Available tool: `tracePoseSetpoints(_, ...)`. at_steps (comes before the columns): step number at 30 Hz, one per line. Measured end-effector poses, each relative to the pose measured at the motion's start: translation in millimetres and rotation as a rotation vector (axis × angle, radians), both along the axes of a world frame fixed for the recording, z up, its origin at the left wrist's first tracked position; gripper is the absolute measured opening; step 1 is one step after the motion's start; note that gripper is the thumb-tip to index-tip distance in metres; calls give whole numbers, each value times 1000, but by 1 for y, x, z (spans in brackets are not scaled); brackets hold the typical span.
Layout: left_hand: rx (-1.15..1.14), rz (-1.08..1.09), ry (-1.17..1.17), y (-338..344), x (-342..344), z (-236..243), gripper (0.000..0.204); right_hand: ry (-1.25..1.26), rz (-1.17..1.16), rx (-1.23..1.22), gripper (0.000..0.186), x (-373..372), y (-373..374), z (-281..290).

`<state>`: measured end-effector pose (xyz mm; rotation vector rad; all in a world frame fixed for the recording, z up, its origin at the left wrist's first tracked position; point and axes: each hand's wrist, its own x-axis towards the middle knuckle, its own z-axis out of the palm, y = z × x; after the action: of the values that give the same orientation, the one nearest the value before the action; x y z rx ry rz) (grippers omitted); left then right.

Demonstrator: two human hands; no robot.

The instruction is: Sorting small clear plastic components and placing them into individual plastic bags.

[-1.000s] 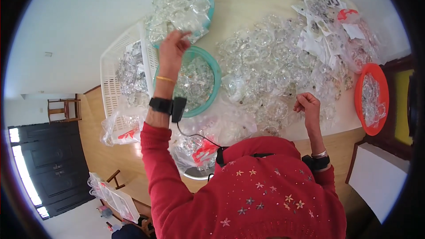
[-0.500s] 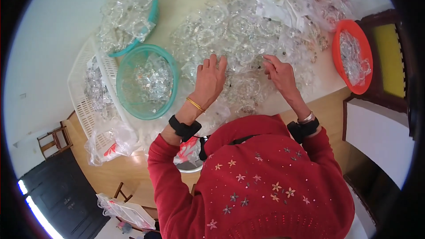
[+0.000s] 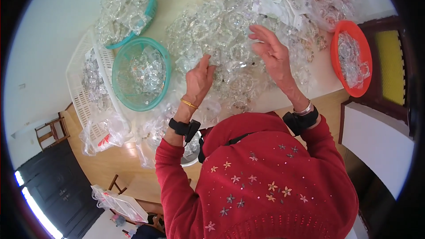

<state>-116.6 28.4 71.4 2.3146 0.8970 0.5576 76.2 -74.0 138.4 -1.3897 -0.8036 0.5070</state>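
A broad heap of clear plastic bags with beaded bracelets [image 3: 221, 31] spreads over the table in front of me. At the heap's near left side is my left hand [image 3: 199, 79], its fingers drawn together and pointing down into the bags. Whatever it may grip is too small to make out. My right hand [image 3: 275, 57] hovers above the heap's right part, fingers stretched and apart, with nothing visible in it. Left of my left hand stands a green plastic basket [image 3: 167, 73] partly filled with small clear bagged pieces.
A fuller teal basket [image 3: 152, 6] sits at the far left, beside a white slatted crate [image 3: 79, 62]. An orange-red basin [image 3: 366, 57] holds clear bags at the right. White papers [image 3: 270, 6] lie at the back. A metal bowl [image 3: 191, 163] is low by my left forearm.
My right hand has lifted, moved farther away and opened out. My left hand has shifted left and nearer, and its fingers have drawn together. The view has shifted slightly.
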Motion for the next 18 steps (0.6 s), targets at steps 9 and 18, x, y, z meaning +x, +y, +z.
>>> tracePoseSetpoints(9,31,280,-109,0,-12,-13,14,8,644,-400,37,-13,-6,-33)
tracePoseSetpoints(18,-215,337,-486,-14,36,37,13,-258,836,-385,37,-39,16,-40)
